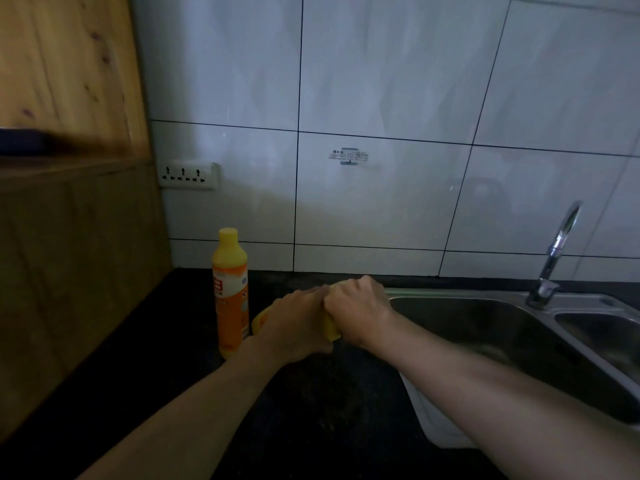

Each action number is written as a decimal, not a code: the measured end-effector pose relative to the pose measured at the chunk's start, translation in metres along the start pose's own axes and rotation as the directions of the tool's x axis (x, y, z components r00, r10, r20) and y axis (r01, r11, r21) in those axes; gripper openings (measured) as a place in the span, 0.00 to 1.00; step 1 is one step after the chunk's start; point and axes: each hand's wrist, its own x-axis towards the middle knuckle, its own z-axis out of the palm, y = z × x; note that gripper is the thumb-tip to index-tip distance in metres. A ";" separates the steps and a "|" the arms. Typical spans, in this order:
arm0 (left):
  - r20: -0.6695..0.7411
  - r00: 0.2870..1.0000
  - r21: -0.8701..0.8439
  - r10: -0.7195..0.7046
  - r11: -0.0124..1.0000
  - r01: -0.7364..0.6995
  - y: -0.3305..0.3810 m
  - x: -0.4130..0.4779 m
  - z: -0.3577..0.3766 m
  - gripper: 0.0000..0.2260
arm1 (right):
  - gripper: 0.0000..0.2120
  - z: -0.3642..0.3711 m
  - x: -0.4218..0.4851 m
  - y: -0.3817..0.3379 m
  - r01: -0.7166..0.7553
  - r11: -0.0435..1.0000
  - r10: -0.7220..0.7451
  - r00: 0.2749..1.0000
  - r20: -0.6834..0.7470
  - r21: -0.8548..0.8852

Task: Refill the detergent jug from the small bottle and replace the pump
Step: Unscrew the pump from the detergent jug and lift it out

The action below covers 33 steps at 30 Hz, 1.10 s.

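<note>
Risks, judged from this view:
- The detergent jug (331,329) sits close to the worktop (311,393) edge that meets the sink (485,327). If the top gives way suddenly under a twist, the jug may jerk towards the basin or tip over.
- The small bottle (230,296) stands upright just beside the left hand (298,323), near the back left corner of the worktop, against the wooden cabinet (79,254). A left elbow or wrist swinging outward could knock it over. Its cap (228,234) is on, so a fall should not spill.
- Detergent on the fingers would make the grip slip. No film is visible, as the light is poor.
- A white object (433,420) lies under the right forearm at the front of the worktop; the arm could drag it.

Hand pose:
- Both hands are closed around the jug, knuckles touching, covering nearly all of it. Only yellow slivers show, one between the hands and one left of the left hand.
- Left hand wraps the body from the left side, palm down.
- Right hand (356,308) curls over the upper part, wrist raised. I cannot tell whether it holds the pump or the neck.
- Both forearms reach forward, converging. The tap (557,251) is well apart, to the right.
</note>
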 end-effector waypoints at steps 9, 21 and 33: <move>-0.112 0.994 0.020 0.007 1.000 -0.004 0.003 -0.005 0.014 0.47 | 0.12 -0.001 -0.004 0.015 -0.168 0.970 0.157 0.985 0.075 0.173; 0.026 0.999 0.164 0.046 0.985 -0.050 0.014 0.012 0.007 0.40 | 0.13 0.012 -0.001 0.014 -0.224 0.961 0.203 0.969 0.137 0.161; 0.212 0.974 0.160 0.075 0.981 -0.111 0.014 0.038 -0.010 0.36 | 0.08 0.025 -0.006 0.018 -0.138 0.982 0.153 0.981 -0.117 0.127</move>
